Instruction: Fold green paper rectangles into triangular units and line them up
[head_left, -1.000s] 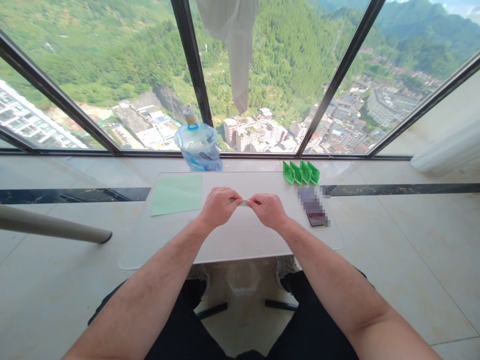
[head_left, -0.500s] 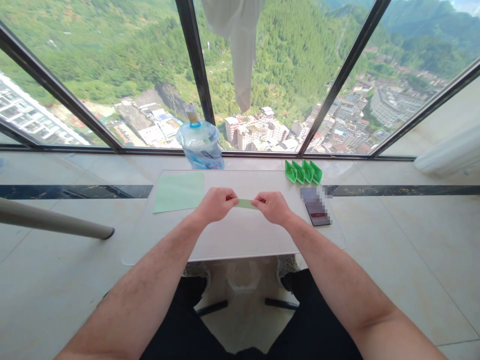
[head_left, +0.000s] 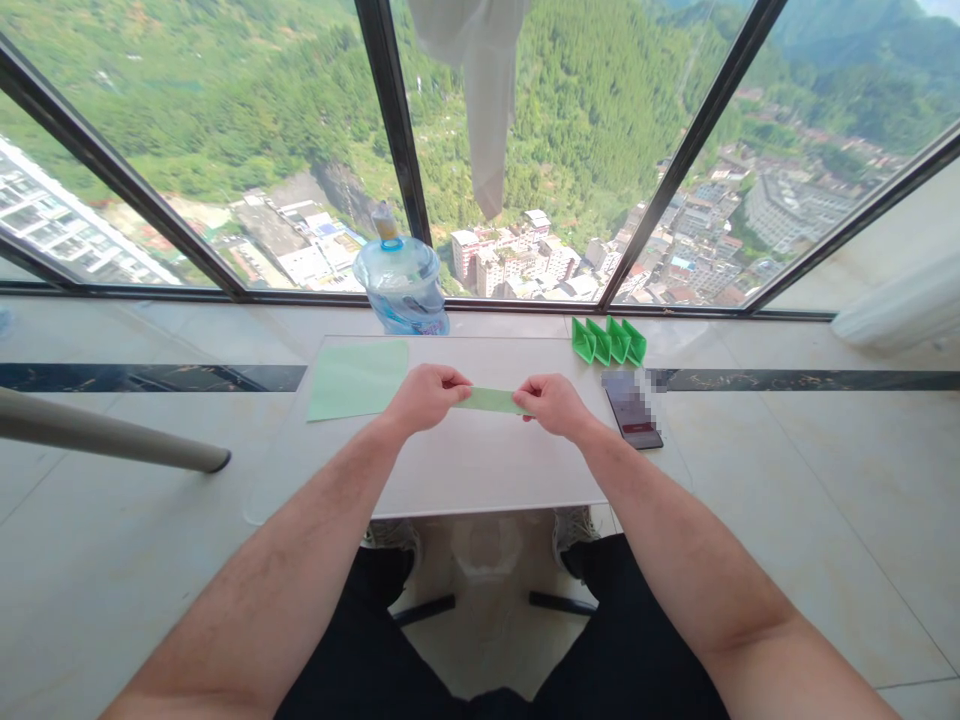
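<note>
A narrow strip of light green folded paper (head_left: 491,400) stretches between my hands above the middle of the white table (head_left: 480,470). My left hand (head_left: 427,397) pinches its left end between thumb and fingers. At the other end, my right hand (head_left: 553,403) is closed on the paper, with fingertips curled beneath it. Left of my left hand lies a flat light green sheet of paper (head_left: 356,380). Several bright green folded paper pieces (head_left: 609,342) stand in a row at the table's far right corner.
A phone (head_left: 634,410), partly pixelated, lies at the table's right side. Behind the table stands a large clear blue water bottle (head_left: 401,285) before the windows. A grey pole (head_left: 112,430) reaches in from the left over the tiled floor.
My hands have moved slightly apart and a little away from me, so more of the green strip shows between them. My right fingers have shifted under its end.
</note>
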